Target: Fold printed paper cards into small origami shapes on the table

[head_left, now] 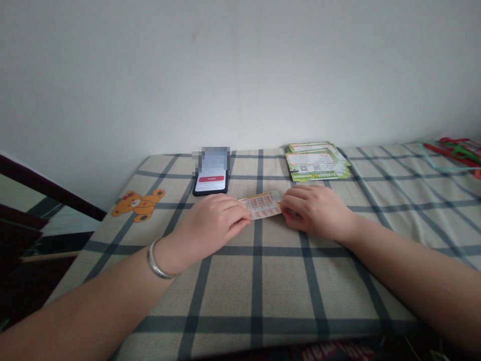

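Here, a pale card (263, 204) with orange print, ends in closed left grip (217, 220) and closed right grip (315, 210).

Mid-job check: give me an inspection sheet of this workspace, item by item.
Surface: checked cloth, creased toward the right.
Job's things: small printed card, between the two hands.
Clutter: phone, screen lit, behind the left hand; green-edged leaflets, stacked near the wall; flat bear figure at left; red and green items at the right edge, unclear.
Left grip: fingers closed on the card's left end; silver bangle on the wrist.
Right grip: fingers closed on its right end.
Cables: nothing seen clearly.
Surroundings: pale wall behind; dark rail at left.
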Motion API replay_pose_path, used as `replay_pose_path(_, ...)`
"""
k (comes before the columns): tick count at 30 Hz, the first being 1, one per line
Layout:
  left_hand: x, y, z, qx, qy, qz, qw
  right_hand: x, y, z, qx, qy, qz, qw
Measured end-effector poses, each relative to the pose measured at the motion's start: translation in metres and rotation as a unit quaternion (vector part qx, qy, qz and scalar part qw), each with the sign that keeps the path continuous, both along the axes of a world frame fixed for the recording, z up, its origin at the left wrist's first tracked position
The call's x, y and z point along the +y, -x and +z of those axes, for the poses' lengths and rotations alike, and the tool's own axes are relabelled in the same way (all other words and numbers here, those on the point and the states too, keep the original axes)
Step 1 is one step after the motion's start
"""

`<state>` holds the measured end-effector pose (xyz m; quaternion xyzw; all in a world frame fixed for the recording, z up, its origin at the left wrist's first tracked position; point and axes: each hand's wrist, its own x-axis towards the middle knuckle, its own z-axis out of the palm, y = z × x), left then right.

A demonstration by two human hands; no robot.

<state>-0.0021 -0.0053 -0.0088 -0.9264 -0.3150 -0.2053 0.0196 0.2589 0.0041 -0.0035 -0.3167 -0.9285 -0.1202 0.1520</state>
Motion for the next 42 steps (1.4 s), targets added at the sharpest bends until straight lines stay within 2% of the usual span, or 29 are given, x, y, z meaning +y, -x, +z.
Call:
replay_pose_path(9, 0.002, 0.0005, 0.0018, 0.055, -0.003, 0.016, 0.998, 0.0025, -0.0037, 0.0027, -0.012, 0.028, -0.003, 1.0)
replay_pose_path(14, 0.0018, 0.0003, 0.0007, 0.059, -0.007, 0.007, 0.998, 0.0033, -0.0052, 0.0028, 0.02, 0.08, 0.016, 0.996)
replay_pose_path(18, 0.0024, 0.0014, -0.0022, 0.056, -0.012, -0.017, 0.998, 0.0063, -0.0047, -0.0005, 0.075, 0.082, 0.003, 0.994)
replay_pose_path(22, 0.0034, 0.0016, -0.0044, 0.048, -0.019, -0.025, 0.998, 0.008, -0.0043, -0.0034, 0.07, 0.102, -0.002, 0.992)
replay_pose_path(30, 0.0038, 0.0018, -0.0039, 0.019, -0.005, 0.01, 1.0, 0.0071, -0.005, -0.0008, 0.062, 0.146, 0.066, 0.985)
replay_pose_path(34, 0.0039, 0.0021, -0.0043, 0.012, -0.003, 0.034, 0.999, 0.0055, -0.0039, 0.0, 0.066, 0.148, 0.086, 0.983)
replay_pose_path(42, 0.0055, 0.001, -0.0056, 0.006, -0.001, 0.041, 0.999, 0.0059, -0.0068, -0.0032, 0.078, 0.112, 0.085, 0.987)
